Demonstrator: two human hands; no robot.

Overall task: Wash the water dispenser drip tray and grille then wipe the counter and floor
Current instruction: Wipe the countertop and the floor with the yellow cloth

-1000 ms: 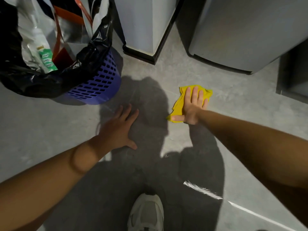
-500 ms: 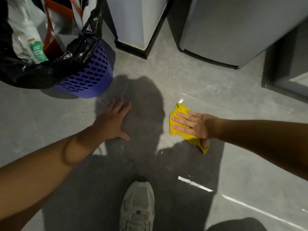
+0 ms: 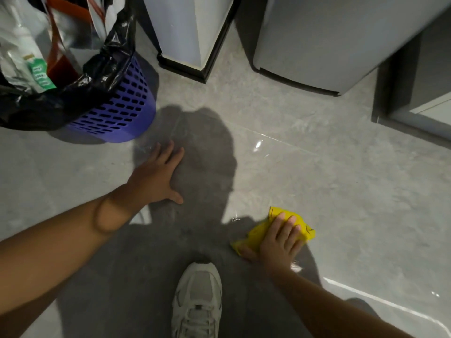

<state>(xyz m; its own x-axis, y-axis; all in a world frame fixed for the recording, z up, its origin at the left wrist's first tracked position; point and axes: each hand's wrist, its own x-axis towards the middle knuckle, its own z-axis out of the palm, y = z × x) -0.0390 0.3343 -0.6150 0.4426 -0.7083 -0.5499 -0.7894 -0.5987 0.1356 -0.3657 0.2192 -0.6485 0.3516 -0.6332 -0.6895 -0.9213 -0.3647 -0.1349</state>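
Note:
A crumpled yellow cloth (image 3: 303, 228) lies on the grey tiled floor (image 3: 341, 181) to the right of my shoe. My right hand (image 3: 278, 245) presses flat on the cloth, fingers straight and pointing away from me. My left hand (image 3: 156, 179) rests flat on the floor with spread fingers, left of centre, bearing weight. Wet streaks glint on the tile beyond the cloth. The drip tray and grille are not in view.
A purple slotted bin (image 3: 122, 111) lined with a black bag and full of rubbish stands at the upper left. The base of a white unit (image 3: 192, 62) and a grey appliance (image 3: 317, 57) stand at the back. My white shoe (image 3: 197, 296) is at the bottom centre.
My right hand has swept the yellow cloth across the floor towards me and to the right. My left hand has stayed planted on the floor.

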